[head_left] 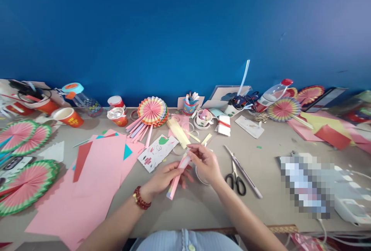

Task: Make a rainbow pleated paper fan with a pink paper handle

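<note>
Folded pink paper strip is up between both hands, over the grey tabletop. Long axis runs 7 to 1 o'clock; lilac-edged tip points to 7. Left hand grips mid-length, thumb on top, strip projecting past it toward 7. Right hand pinches the 1 o'clock end, thumb and forefinger drawn close. Black-handled scissors lie near, toward 3 o'clock.
</note>
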`<state>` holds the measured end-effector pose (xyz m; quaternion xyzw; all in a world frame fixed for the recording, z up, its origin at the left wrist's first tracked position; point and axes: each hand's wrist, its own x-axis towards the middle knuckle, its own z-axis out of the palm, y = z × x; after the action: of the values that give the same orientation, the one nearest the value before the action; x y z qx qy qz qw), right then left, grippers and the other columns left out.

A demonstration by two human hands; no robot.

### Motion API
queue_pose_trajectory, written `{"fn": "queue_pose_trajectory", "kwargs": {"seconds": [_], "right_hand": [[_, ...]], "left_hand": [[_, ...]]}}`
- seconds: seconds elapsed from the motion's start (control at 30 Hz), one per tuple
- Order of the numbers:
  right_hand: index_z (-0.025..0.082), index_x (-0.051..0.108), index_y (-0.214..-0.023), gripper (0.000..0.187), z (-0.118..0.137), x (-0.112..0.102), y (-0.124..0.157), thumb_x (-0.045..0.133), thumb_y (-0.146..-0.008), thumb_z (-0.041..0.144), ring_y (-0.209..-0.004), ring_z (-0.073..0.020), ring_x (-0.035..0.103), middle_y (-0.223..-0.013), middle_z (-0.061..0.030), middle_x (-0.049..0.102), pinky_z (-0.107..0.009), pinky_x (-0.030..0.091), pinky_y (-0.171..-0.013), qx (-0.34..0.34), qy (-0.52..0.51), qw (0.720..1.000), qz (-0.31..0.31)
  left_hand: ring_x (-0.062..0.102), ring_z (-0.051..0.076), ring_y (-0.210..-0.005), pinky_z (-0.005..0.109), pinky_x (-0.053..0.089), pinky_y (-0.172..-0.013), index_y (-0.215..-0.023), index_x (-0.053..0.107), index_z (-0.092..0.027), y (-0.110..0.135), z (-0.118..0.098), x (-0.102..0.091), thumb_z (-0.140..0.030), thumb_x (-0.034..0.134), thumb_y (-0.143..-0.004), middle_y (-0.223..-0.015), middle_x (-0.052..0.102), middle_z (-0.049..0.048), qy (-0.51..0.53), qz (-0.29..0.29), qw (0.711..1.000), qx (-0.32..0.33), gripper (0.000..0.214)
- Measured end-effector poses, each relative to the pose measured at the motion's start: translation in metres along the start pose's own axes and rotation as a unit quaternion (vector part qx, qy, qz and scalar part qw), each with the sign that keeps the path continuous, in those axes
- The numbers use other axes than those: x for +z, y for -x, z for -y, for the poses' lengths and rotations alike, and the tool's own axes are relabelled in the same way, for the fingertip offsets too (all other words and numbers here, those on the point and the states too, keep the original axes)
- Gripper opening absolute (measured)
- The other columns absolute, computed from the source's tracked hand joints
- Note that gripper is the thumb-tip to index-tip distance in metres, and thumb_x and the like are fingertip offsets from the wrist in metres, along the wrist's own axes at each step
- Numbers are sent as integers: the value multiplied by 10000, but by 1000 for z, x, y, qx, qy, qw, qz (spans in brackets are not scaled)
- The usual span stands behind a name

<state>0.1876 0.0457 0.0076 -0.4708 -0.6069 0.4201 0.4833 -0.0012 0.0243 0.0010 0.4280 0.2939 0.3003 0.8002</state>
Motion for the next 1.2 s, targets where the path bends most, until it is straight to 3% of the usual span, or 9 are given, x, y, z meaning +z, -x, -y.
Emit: {"fn": "queue_pose_trajectory", "kwargs": {"seconds": [0.13, 0.3, 0.4, 0.47, 0.53, 0.6, 0.67, 0.77, 1.2], "right_hand": [[222, 654, -1157, 260, 3, -2, -3, 648, -929, 346, -713, -146, 652, -835, -12, 700, -262, 535, -666, -15, 25, 1000, -2], [216, 620, -1173, 256, 1, -1, -7, 617, -950, 341, -697, -150, 661, -813, -6, 696, -275, 556, -670, -27, 27, 999, -1], [231, 568, -1266, 321, -3, -1, -6, 608, -963, 326, -773, -170, 677, -978, -49, 714, -315, 575, -719, -74, 98, 992, -21], [239, 541, -1312, 399, -3, -2, -3, 654, -936, 310, -925, -215, 675, -1162, -102, 672, -368, 577, -786, -147, 169, 972, -69], [247, 583, -1259, 382, 0, -1, 3, 702, -896, 248, -1015, -251, 648, -1179, -112, 650, -411, 559, -839, -252, 235, 931, -121], [254, 641, -1163, 301, 5, 1, 9, 701, -879, 172, -971, -247, 648, -1047, -82, 682, -412, 544, -838, -349, 277, 889, -103], [248, 667, -1120, 257, 9, 5, 13, 663, -893, 129, -903, -224, 651, -972, -60, 713, -391, 540, -816, -387, 296, 873, -31], [219, 675, -1113, 225, 13, 12, 12, 591, -933, 111, -929, -217, 655, -1027, -69, 741, -392, 539, -854, -345, 312, 885, 31], [200, 701, -1073, 195, 12, 15, 10, 568, -960, 114, -954, -212, 673, -1026, -74, 750, -391, 559, -885, -309, 312, 897, 43]], "left_hand": [[675, 165, -648, 275, 490, -625, -1043, 650, -129, 1, -2, -3, -484, 509, -986, -912, 766, 127, -87, 4, 996, -1, 386], [703, 184, -672, 279, 491, -618, -1106, 621, -145, 2, -1, -4, -490, 501, -987, -984, 770, 140, -100, 9, 995, 17, 384], [706, 193, -643, 276, 481, -584, -1078, 606, -151, 1, 2, -3, -499, 494, -982, -912, 771, 123, -105, -29, 994, 23, 378], [706, 202, -627, 286, 491, -584, -1040, 603, -155, 0, 3, -2, -512, 495, -973, -856, 763, 105, -102, -67, 992, 30, 379], [700, 208, -624, 306, 509, -601, -1033, 602, -161, -1, 4, -2, -520, 488, -966, -827, 749, 85, -100, -103, 989, 39, 383], [676, 200, -619, 322, 522, -624, -1030, 605, -168, -1, 3, -2, -512, 445, -977, -784, 723, 58, -135, -134, 980, 63, 383], [642, 191, -652, 322, 518, -659, -974, 614, -176, -1, 3, -2, -486, 418, -986, -750, 686, 37, -200, -163, 961, 94, 367], [593, 192, -755, 315, 493, -730, -893, 614, -178, -1, 3, -3, -429, 446, -976, -776, 647, 33, -267, -194, 936, 120, 313], [540, 185, -700, 297, 419, -684, -849, 504, -215, 5, 6, -1, -216, 356, -982, -771, 589, 26, -403, -178, 887, 136, 199]]}}
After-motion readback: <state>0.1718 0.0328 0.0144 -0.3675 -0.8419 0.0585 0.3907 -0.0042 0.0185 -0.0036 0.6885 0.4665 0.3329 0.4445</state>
